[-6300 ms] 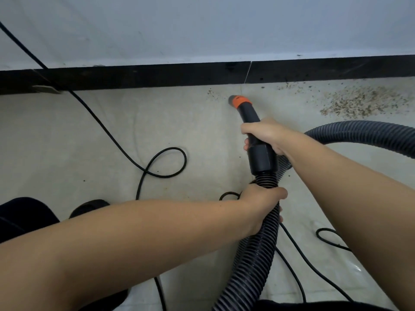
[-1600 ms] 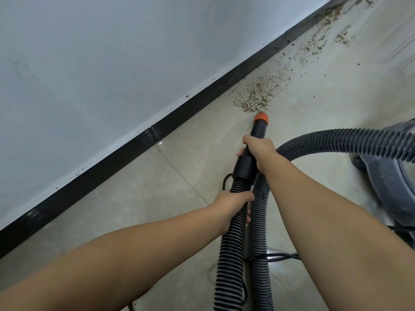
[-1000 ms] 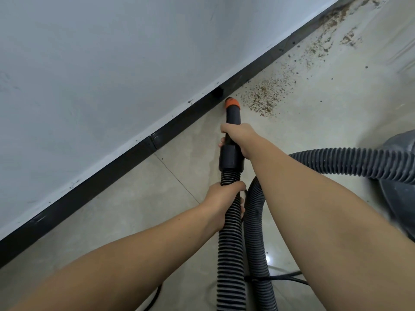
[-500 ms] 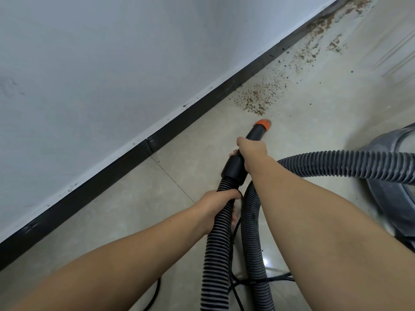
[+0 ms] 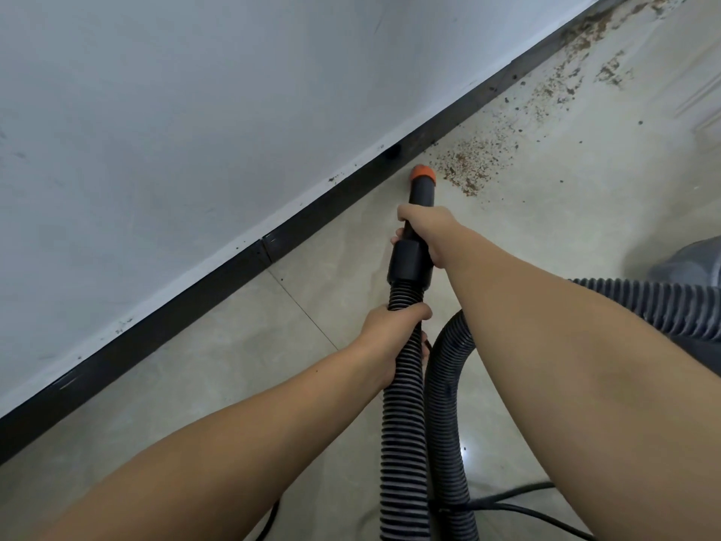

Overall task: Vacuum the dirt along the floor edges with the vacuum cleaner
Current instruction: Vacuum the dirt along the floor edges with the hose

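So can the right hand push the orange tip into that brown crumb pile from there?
Probably yes. The right hand grips the black nozzle, and its orange tip sits just left of the crumb pile, beside the baseboard. Only bare floor lies between them, so a small swing right should do.

In front of me a pale grey wall (image 5: 164,111) runs diagonally, with a black skirting (image 5: 218,267) at its foot. I stand over a beige tiled floor (image 5: 218,357) (one thin joint line crosses it), glossy, with a small light reflection.
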Demonstrator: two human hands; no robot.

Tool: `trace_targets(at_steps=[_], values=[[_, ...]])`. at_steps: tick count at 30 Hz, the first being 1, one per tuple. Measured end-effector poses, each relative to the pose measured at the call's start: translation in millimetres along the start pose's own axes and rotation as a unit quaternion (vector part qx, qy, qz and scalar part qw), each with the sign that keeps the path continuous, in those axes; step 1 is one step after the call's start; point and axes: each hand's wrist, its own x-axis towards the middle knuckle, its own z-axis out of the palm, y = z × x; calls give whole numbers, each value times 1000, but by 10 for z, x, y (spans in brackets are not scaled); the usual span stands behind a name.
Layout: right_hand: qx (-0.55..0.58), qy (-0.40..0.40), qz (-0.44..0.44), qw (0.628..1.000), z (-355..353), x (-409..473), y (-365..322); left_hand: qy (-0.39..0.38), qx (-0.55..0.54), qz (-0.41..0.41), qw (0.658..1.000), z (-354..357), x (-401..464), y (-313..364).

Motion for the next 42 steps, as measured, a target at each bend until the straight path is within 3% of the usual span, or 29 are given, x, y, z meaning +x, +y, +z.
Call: trace_targets(at_steps=[7,22,35,42], values=[[15,-1,-9,1000,123,67,3,8,2,-6,1000,-106,88,42],[50,132,39,989,-421,166,241,-66,23,-53,996,119,53,-69],[-9,13,5,1000,-97,327,-225,-12,-18,14,1000,132,180,235],[12,2,-3,1000,-91,393,-264,1,-7,22,1000,148,287,287]])
